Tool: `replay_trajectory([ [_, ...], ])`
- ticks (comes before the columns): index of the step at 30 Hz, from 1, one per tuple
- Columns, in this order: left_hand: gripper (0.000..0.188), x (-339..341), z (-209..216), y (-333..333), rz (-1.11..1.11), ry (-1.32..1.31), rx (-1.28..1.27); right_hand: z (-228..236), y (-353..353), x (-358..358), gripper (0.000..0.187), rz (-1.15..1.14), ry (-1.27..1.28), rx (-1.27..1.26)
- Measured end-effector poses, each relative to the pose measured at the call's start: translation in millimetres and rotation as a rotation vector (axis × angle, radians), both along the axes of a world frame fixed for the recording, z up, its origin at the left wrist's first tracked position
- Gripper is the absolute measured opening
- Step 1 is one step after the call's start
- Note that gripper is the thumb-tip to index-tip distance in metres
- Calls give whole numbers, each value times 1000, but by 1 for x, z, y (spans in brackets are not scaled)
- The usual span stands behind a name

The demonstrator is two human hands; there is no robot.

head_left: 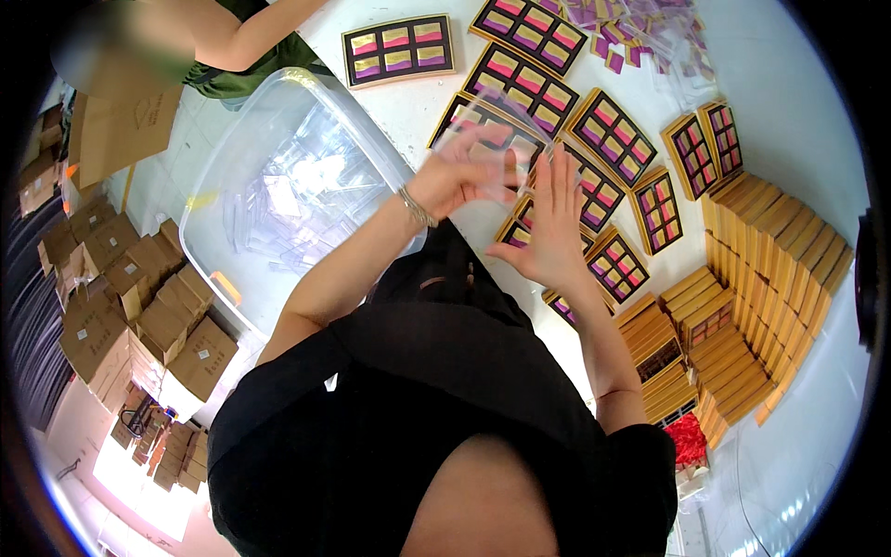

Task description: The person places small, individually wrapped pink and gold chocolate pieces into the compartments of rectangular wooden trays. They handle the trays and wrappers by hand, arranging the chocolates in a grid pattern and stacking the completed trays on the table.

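A thin clear plastic cover (509, 100) hangs above the gold-edged boxes, blurred by motion. My left hand (469, 174), with a bracelet at its wrist, curls its fingers on the near left part of the cover. Stretched fingers and a spread thumb show on my right hand (554, 227), held flat by the cover's right edge; I cannot tell whether it touches. Below both hands lie open boxes with black inserts, such as this box (522, 85), filled with small pink, gold and purple wrapped pieces. The cover and my hands partly hide another box (455, 116).
Left of the table stands a translucent tub (215, 181) of clear plastic covers. Stacked gold-edged boxes (770, 269) line the right side. Loose wrapped pieces (617, 46) lie at the far right. Another person's arm (269, 32) reaches in from far left; cardboard cartons (121, 269) sit behind.
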State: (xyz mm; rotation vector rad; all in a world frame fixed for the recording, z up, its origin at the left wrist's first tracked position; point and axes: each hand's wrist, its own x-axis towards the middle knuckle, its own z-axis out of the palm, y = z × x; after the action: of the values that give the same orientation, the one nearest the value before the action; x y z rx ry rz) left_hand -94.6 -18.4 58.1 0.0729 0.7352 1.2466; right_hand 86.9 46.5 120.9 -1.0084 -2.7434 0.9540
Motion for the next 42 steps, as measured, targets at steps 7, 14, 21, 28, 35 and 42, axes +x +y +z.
replay_trajectory([
  [7, 67, -20, -32, -22, -146, 117, 275, -55, 12, -5, 118, -57, -19, -27],
  [14, 115, -72, -79, -22, -313, 1894, 349, -88, 35, 19, 113, -131, 143, 74],
  [21, 118, -67, -94, -14, -414, 1920, 346, -91, 22, -4, 111, 64, 44, 112],
  [28, 124, -81, -87, -16, -481, 1846, 337, -90, 20, -14, 110, 94, -2, 171],
  [35, 127, -99, -89, -48, -397, 1754, 433, -110, 15, -31, 107, 171, -68, 220],
  [42, 89, -63, -104, -48, 78, 1229, 3, -104, 23, -50, 107, 225, -216, 198],
])
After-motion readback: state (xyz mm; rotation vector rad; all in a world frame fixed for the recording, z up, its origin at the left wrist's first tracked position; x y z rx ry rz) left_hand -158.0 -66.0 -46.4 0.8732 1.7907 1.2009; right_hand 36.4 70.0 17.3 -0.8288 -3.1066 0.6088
